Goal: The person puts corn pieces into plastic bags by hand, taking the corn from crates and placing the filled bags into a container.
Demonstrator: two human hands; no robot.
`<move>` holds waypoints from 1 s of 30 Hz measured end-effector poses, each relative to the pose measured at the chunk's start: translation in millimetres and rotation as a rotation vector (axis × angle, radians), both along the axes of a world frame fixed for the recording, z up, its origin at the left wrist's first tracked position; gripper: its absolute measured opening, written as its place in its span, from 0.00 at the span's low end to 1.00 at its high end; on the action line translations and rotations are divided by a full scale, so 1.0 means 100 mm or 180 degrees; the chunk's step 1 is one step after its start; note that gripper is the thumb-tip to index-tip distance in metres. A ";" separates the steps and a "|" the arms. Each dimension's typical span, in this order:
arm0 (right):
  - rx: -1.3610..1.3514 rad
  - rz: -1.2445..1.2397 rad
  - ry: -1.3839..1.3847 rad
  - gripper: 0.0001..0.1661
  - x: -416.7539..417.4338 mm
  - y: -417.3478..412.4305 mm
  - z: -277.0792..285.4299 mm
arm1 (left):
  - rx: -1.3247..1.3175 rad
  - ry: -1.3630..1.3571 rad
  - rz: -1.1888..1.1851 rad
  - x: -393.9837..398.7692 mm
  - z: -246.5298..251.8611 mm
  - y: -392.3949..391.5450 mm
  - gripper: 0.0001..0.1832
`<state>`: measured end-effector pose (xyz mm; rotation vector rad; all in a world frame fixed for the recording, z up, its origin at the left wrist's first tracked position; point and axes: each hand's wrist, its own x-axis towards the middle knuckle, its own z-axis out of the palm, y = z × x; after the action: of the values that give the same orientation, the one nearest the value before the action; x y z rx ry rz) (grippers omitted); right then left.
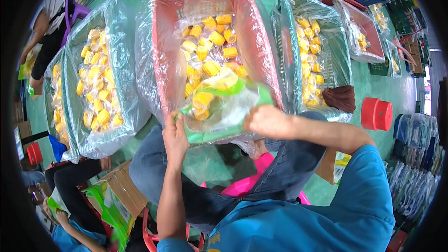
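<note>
My left hand [175, 134] pinches the left edge of a green and clear plastic bag [234, 112]. On its right side, my right hand [267, 122] grips the same bag, fingers curled and slightly blurred. The bag lies over the near end of a red plastic crate [162, 42] lined with clear film. Pieces of yellow corn cob [202, 103] show at the bag's left part; whether they are inside it or beneath it, I cannot tell. Beyond the bag, several wrapped corn cob pieces [211, 68] are heaped in the crate.
Film-lined green crates of corn stand at left [124, 59] and right [325, 49]. A brown cloth [339, 98] hangs over the right crate's corner, near a red stool [376, 113]. A co-worker's hands [57, 213] hold a green bag at lower left, by a cardboard box [127, 189].
</note>
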<state>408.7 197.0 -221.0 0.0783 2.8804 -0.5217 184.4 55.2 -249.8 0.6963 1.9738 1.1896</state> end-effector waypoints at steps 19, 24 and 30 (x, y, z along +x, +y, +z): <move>-0.0613 -0.1506 -0.1828 0.20 -1.14 1.60 -2.53 | -0.0435 -0.0180 -0.0293 -0.05 -0.33 -0.03 0.09; -0.1265 -0.2059 -0.0441 0.15 -0.94 1.51 -2.65 | -0.0059 -0.0777 0.0431 -0.16 -0.36 0.03 0.11; -0.1116 -0.2851 -0.0416 0.07 -1.02 1.46 -2.45 | 0.0291 0.0077 0.0432 -0.12 -0.28 0.17 0.22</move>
<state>306.8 343.1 -466.4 1.3063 2.4386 -1.0914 172.6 72.2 -277.5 0.6332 2.0236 1.3657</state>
